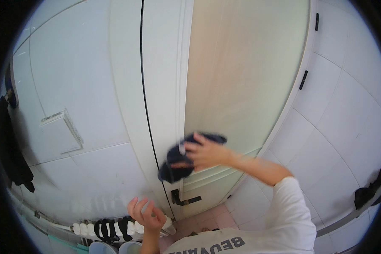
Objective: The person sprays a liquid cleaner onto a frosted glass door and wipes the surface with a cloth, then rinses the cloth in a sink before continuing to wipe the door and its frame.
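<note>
My right hand (206,154) presses a bunched dark navy cloth (177,170), slightly blurred, with the fingers spread over it. The cloth lies across the white frame (170,104) and the frosted panel of a closed door (241,79), above the black lever handle (189,200). A small pale patch shows on the fabric; whether it is lifted a little off the door I cannot tell. Raised low on the left, my left hand (149,214) holds nothing, its fingers curled and apart. It is in front of a white radiator (82,228).
Black cloth items (125,228) hang over the radiator. Below it stand pale buckets (101,248). Dark clothing (12,149) hangs on the left tiled wall, near a square cover plate (62,133). Black hinges (303,80) line the door's right side. Pink tiles (206,219) cover the floor.
</note>
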`<state>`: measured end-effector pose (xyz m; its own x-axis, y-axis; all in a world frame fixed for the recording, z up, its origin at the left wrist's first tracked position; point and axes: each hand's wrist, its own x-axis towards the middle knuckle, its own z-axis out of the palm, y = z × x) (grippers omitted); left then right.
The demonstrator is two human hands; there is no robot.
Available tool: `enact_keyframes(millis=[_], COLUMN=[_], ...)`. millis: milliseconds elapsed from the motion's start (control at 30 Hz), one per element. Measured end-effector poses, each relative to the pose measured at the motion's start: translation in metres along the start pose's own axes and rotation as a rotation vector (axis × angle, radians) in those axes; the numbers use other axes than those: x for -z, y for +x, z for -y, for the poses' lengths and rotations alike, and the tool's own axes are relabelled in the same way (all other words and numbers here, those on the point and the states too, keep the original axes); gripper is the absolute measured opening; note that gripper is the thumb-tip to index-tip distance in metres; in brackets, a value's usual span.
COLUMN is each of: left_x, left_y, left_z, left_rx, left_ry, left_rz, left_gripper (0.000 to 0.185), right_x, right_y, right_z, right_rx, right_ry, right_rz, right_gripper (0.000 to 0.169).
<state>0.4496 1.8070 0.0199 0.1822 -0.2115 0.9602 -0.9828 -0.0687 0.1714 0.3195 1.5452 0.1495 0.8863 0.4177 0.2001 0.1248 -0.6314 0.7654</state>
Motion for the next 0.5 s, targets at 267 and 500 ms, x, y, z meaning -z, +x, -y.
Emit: enact_keyframes(millis=[267, 500], left_x=[-0.006, 0.010], left_y=[-0.006, -0.004], left_z=[0.001, 0.007], left_rx=[0.177, 0.201], left_ry=[0.019, 0.116], left_rz=[-0.049, -0.049], left_gripper=[0.020, 0.017], right_x=[0.229, 0.149], right_y=[0.112, 0.099], right_z=[-0.301, -0.177], right_rx=[-0.526, -0.577], right_ry=[-0.374, -0.332], right_rz=[-0.762, -0.633], right_gripper=[0.068, 0.069])
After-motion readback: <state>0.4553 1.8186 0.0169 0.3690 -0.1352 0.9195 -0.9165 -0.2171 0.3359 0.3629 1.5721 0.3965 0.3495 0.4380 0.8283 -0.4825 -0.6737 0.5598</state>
